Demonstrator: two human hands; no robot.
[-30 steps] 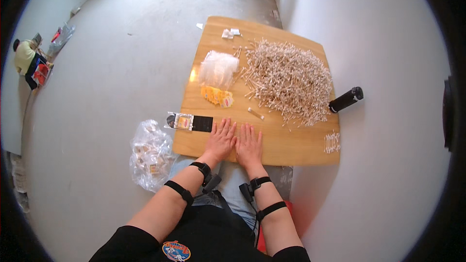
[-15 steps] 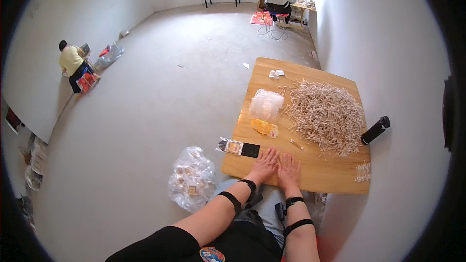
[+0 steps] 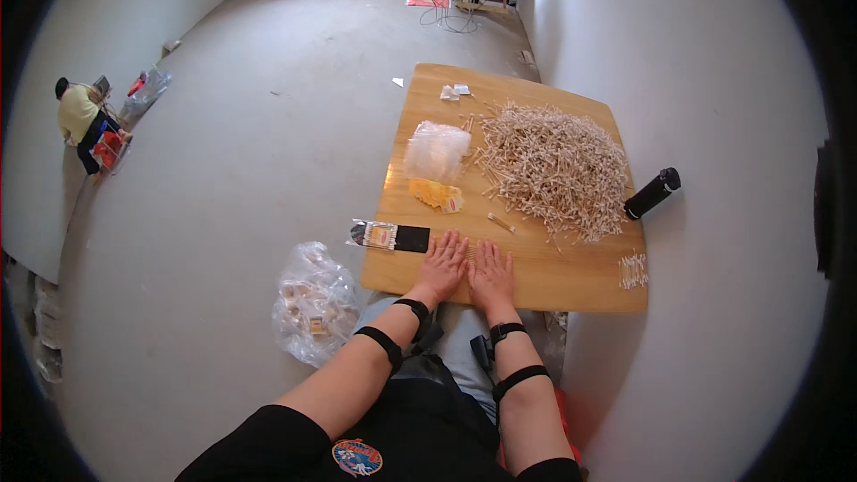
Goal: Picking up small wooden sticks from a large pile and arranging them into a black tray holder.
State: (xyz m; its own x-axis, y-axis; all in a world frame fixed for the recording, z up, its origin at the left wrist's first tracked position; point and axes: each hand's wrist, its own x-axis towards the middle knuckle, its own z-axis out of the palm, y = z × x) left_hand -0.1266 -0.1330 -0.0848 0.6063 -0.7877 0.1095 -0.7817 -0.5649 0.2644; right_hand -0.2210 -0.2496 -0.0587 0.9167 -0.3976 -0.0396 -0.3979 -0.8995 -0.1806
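Both palms rest flat near the front edge of the wooden table (image 3: pixel 553 290). My left hand (image 3: pixel 442 266) has its fingers stretched forward, just right of a black flat pad (image 3: pixel 412 239). Against that pad lies a clear packet of cotton swabs (image 3: pixel 378 235) with an orange card. Close beside the left one, my right hand (image 3: pixel 490 275) lies with fingers extended. Anything under the palms is hidden. Ahead of the hands is a small narrow tan piece (image 3: pixel 502 223). A large heap of cotton swabs (image 3: pixel 558 170) covers the table's right half.
Clear plastic bags (image 3: pixel 437 150) and orange cards (image 3: pixel 436 195) lie on the table's left. A black bottle (image 3: pixel 653 194) stands at its right edge, near a small swab group (image 3: pixel 633 271). A bag of packets (image 3: pixel 314 303) sits lower left. Another person (image 3: pixel 82 120) sits far left.
My view has tilted down and shifted, so the table appears higher and further left. Both hands stay flat on the table, now slightly farther apart at the fingertips.
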